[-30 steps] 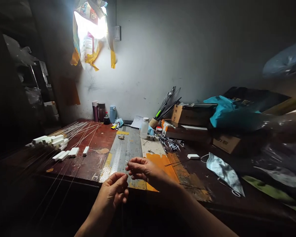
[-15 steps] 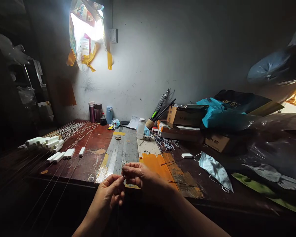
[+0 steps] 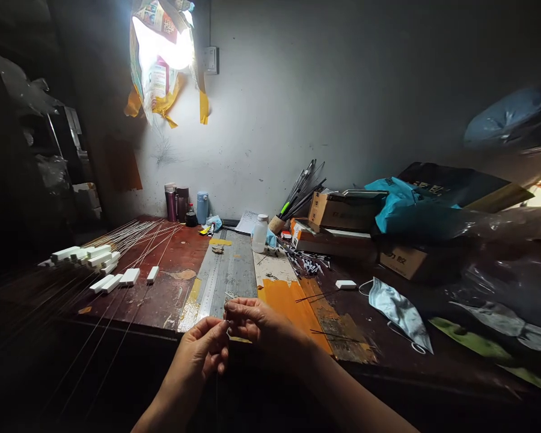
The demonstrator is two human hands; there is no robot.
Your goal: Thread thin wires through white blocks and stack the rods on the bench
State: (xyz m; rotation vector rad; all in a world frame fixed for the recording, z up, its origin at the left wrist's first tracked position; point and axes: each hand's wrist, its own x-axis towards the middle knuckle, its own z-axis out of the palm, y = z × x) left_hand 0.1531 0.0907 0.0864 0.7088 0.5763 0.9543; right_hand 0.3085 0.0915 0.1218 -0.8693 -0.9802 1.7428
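Observation:
My left hand and my right hand meet at the near edge of a worn wooden bench. Their fingertips pinch a very small, thin piece between them; it is too small and dark to name. A thin dark line hangs down from the pinch below the left hand. Just beyond the hands lies a long steel ruler on a grey metal plate, with an orange patch to its right.
Long thin wires with white blocks fan over the bench's left side. A white bottle, flasks, a cup of rods, cardboard boxes, a face mask and plastic bags crowd the back and right.
Both hands drew a little nearer to me and closer together, keeping the pinch. The view shifted slightly.

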